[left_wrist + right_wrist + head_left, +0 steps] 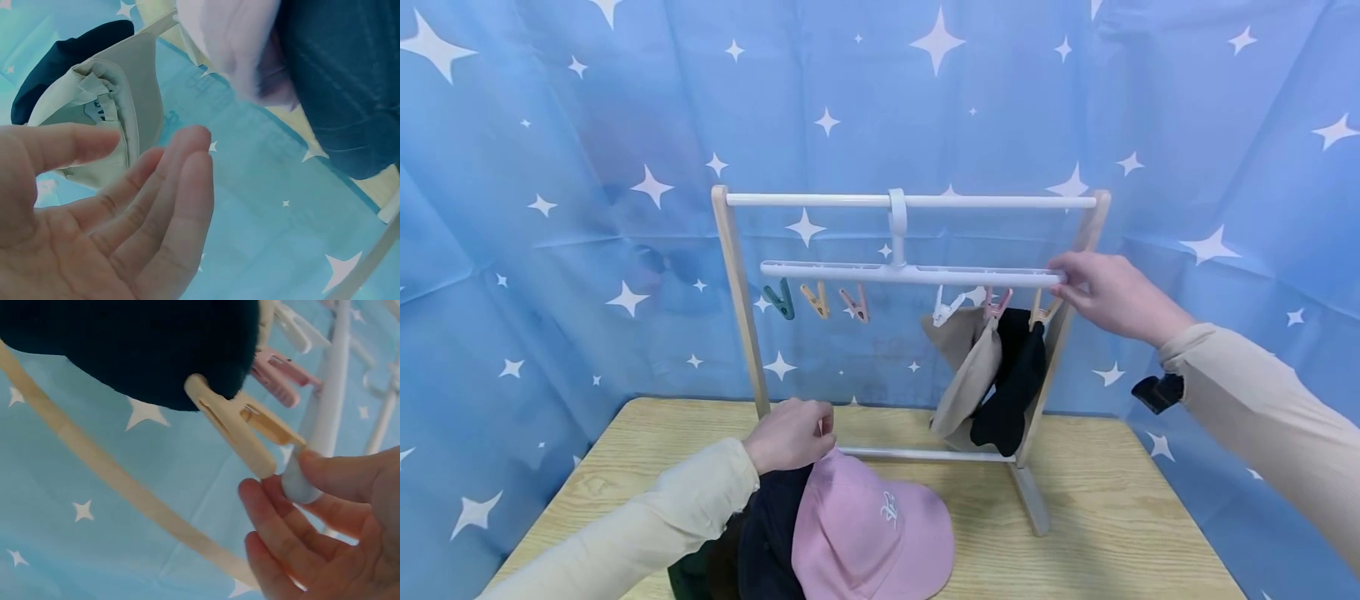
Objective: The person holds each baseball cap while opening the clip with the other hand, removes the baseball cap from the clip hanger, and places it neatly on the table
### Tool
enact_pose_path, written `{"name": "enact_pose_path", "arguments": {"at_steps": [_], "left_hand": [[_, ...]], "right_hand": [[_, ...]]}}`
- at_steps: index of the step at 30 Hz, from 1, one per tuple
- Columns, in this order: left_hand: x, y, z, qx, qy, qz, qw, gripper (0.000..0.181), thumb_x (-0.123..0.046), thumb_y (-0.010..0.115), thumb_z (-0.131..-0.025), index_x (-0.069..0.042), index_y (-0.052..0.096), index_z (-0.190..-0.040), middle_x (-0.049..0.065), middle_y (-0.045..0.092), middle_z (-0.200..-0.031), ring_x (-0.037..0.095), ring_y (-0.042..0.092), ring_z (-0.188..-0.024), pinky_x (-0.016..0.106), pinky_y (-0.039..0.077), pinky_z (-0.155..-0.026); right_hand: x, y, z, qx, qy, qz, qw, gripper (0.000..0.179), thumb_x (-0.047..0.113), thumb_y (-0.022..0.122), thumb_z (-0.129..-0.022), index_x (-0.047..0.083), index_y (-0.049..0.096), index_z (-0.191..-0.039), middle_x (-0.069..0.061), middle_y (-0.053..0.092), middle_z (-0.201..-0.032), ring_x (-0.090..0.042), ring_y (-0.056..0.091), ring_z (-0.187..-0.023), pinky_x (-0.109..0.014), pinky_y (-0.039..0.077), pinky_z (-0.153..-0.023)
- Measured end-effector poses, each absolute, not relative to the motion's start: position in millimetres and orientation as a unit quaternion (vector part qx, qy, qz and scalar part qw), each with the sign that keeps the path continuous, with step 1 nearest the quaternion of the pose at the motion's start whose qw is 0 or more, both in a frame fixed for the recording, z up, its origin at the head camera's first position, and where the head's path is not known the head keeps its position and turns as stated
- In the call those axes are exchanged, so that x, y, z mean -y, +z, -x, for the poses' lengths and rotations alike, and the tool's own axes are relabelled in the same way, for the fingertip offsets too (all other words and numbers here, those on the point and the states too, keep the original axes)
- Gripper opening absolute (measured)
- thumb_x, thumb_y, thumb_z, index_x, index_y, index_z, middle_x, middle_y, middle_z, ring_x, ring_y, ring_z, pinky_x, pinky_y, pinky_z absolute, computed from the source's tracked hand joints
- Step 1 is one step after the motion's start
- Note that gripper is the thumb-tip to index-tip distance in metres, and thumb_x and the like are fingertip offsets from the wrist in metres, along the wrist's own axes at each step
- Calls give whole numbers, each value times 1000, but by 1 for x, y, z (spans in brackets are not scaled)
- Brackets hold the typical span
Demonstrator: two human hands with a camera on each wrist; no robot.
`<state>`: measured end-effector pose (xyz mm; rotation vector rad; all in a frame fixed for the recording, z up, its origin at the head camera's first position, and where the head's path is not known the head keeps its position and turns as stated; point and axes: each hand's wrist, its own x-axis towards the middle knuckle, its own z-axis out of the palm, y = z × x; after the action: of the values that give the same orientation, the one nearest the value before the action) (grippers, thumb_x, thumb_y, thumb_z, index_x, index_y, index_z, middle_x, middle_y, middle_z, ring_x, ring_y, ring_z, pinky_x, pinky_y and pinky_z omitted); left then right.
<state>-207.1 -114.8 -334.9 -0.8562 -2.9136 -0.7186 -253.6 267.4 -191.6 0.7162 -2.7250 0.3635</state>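
My right hand (1097, 292) pinches the right end of a white clip hanger (842, 271) between thumb and fingers. The hanger hooks over the top rod of a small rack. From its right-side clips hang a beige cap (973, 375) and a black cap (1017, 387); a cream clip (234, 425) grips the black one in the right wrist view. Green, yellow and pink clips (854, 302) on the left side hold nothing. My left hand (792, 433), its fingers loosely bent around nothing, is just above a pink cap (872, 525) and a navy cap (771, 533).
The rack's wooden legs (741, 292) and white rods (820, 200) stand on a wood-grain table (1112, 500). Dark green and brown caps (700, 571) lie beside the navy one, partly under my left sleeve. Blue star-printed cloth (587, 250) surrounds the table.
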Motion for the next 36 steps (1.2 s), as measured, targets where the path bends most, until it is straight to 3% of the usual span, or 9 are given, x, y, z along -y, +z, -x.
{"name": "enact_pose_path", "arguments": {"at_steps": [8,16,21,27,36], "left_hand": [[97,-326,215,938,-235,254,-11,11,-6,63,-87,-11,62,-77,-4,54,-63,12,47,-49,29,39,-49],[68,-312,228,924,-253,287,-15,7,-7,63,-88,-10,65,-82,-3,59,-68,12,52,-57,30,45,-57],[46,-299,236,908,-287,305,-35,14,-9,61,-91,-9,69,-103,4,69,-90,16,64,-79,29,49,-67],[17,-292,244,891,-316,319,-57,30,-20,61,-95,-10,63,-124,9,67,-112,21,64,-101,30,49,-79],[-12,-295,258,878,-354,317,-57,20,-22,61,-96,-9,62,-111,2,64,-96,13,59,-78,28,45,-69]], "right_hand": [[-264,-186,248,963,171,-199,68,27,12,65,-93,-5,63,-115,-16,69,-98,-29,62,-87,-45,45,-71],[-263,-182,244,961,229,-155,-3,34,23,70,-90,2,65,-116,-8,69,-100,-25,58,-91,-40,43,-73],[-261,-187,241,957,244,-160,-3,33,23,72,-88,2,66,-113,-5,70,-96,-24,59,-88,-38,44,-73],[-257,-194,240,953,253,-165,-1,35,23,74,-87,1,67,-113,-4,70,-94,-23,61,-87,-38,45,-74],[-254,-201,240,951,268,-157,-1,32,21,72,-87,1,67,-112,-4,70,-92,-21,62,-87,-39,44,-76]]}}
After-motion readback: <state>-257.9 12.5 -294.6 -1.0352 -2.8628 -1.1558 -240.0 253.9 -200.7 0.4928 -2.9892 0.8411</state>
